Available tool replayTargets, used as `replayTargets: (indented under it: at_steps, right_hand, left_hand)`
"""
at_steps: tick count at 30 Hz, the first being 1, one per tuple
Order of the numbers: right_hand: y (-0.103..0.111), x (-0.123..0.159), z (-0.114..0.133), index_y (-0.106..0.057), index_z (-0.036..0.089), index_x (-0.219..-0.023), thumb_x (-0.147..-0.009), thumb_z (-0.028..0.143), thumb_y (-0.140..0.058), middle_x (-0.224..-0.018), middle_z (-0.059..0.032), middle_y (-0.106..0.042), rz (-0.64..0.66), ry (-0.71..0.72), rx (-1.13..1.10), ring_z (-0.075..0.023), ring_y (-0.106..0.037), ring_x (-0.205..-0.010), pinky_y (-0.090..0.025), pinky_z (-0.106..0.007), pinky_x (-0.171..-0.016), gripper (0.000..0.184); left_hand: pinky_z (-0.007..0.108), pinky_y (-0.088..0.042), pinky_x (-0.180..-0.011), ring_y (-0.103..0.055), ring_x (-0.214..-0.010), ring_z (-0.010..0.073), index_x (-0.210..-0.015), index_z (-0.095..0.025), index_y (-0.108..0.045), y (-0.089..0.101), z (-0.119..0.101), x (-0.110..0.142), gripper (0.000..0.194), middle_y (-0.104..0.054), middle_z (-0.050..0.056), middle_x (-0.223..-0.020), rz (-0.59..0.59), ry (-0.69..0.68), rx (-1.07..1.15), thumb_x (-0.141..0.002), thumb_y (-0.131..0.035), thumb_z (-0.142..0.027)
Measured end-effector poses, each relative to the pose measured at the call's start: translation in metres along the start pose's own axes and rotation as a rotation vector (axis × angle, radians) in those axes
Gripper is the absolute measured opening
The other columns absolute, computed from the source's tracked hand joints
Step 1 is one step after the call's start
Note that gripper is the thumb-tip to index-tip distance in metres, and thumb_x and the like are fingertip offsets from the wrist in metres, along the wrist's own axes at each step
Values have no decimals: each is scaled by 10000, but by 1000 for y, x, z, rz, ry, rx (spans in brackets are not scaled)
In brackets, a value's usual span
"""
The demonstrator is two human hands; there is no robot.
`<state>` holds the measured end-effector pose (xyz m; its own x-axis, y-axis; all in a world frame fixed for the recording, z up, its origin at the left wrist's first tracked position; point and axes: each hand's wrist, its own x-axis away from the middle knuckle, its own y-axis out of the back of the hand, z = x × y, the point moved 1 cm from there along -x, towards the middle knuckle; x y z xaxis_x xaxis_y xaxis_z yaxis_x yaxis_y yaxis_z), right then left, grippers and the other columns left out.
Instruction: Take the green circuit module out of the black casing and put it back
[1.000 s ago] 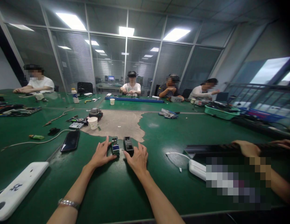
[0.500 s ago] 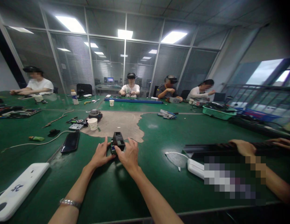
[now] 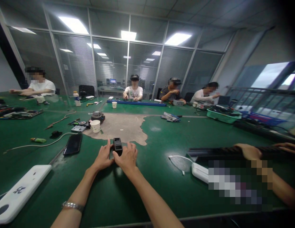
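Observation:
A small black boxy device with rectangular openings in its top is between my two hands, over the green table. My left hand grips its left side, thumb toward the near end. From the right, my right hand closes on it, with the thumb across its near face. Its lower part is hidden by my fingers. Beyond it lies a bare tan patch of the tabletop. A black phone rests to the left of my left hand.
A paper cup stands beside loose electronic parts. A white power bank-like slab lies at left. On the right, a co-worker's hand rests on a long black bar, near a white block with a cable. Several people sit across the table.
The black device has turned and become more upright between my hands, its green and blue left side now out of sight. My right hand has shifted slightly left.

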<state>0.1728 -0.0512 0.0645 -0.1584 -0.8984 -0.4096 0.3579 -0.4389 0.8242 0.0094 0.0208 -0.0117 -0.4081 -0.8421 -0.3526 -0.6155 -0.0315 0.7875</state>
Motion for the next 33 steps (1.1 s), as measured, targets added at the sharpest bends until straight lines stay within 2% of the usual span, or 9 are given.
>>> replayTargets:
  at_steps: [4, 6, 12, 16, 20, 23, 26, 30, 33]
  right_hand:
    - [-1, 2, -2, -757, 126, -1063, -818, 622, -681, -1342, -222, -590, 114, -12, 37, -388, -437, -1274, -348, -506, -1040, 558]
    - [0, 2, -3, -749, 122, -1083, -791, 658, -699, -1355, -235, -576, 130, -21, 42, -405, -432, -1277, -349, -516, -1035, 612]
    - [-2, 0, 0, -758, 109, -1025, -800, 665, -694, -1372, -254, -558, -1, 19, 15, -410, -421, -1287, -358, -525, -1033, 603]
    - [-8, -1, 4, -763, 113, -1012, -812, 557, -722, -1361, -234, -579, -30, 28, -22, -393, -430, -1288, -357, -516, -1046, 489]
    - [2, -10, 4, -764, 140, -1010, -866, 549, -669, -1340, -194, -614, -79, -16, -108, -362, -466, -1273, -381, -471, -1038, 444]
    - [19, -20, -10, -757, 154, -1047, -895, 555, -643, -1370, -171, -608, -122, -17, -153, -335, -487, -1272, -380, -436, -1051, 444]
    - [31, -23, -39, -753, 144, -1070, -905, 524, -646, -1358, -172, -617, -186, -38, -120, -329, -485, -1280, -363, -429, -1073, 428]
    - [27, -13, -79, -765, 143, -1027, -886, 490, -676, -1356, -171, -618, -177, -90, -60, -338, -502, -1249, -386, -425, -1051, 385]
    - [19, -2, -92, -768, 159, -974, -897, 506, -660, -1365, -165, -612, -161, -110, -51, -340, -506, -1233, -403, -426, -1030, 372]
  left_hand:
    - [622, -202, -1195, -356, -1447, 410, -1601, -119, 155, -2, 3, -1, 1202, -384, 220, -1583, 0, 29, -27, -729, -652, -292]
    - [624, -202, -1195, -348, -1454, 411, -1600, -122, 160, -2, 3, -1, 1234, -376, 225, -1584, 6, 24, -29, -703, -672, -287]
    - [634, -189, -1196, -383, -1438, 394, -1600, -155, 171, 1, -1, 0, 1252, -438, 220, -1538, 0, 7, -7, -715, -701, -302]
    - [618, -215, -1189, -407, -1423, 381, -1605, -168, 157, 3, -5, 0, 1208, -492, 202, -1501, 0, 8, -3, -745, -684, -274]
    - [613, -215, -1186, -415, -1407, 402, -1613, -164, 121, 5, -8, -1, 1279, -495, 205, -1502, 3, 6, -9, -745, -778, -433]
    - [602, -235, -1175, -401, -1413, 409, -1617, -165, 101, 7, -10, -1, 1295, -498, 198, -1507, 6, 11, -10, -754, -779, -562]
    - [583, -262, -1163, -396, -1410, 409, -1617, -155, 100, 8, -12, -1, 1287, -499, 201, -1508, 15, 8, -4, -770, -759, -604]
    - [608, -255, -1158, -398, -1403, 417, -1618, -164, 101, 9, -11, -1, 1230, -514, 194, -1497, 26, -5, 4, -811, -717, -603]
    - [633, -221, -1171, -378, -1418, 432, -1617, -172, 115, 8, -9, -1, 1208, -505, 192, -1506, 29, -9, 7, -830, -700, -591]
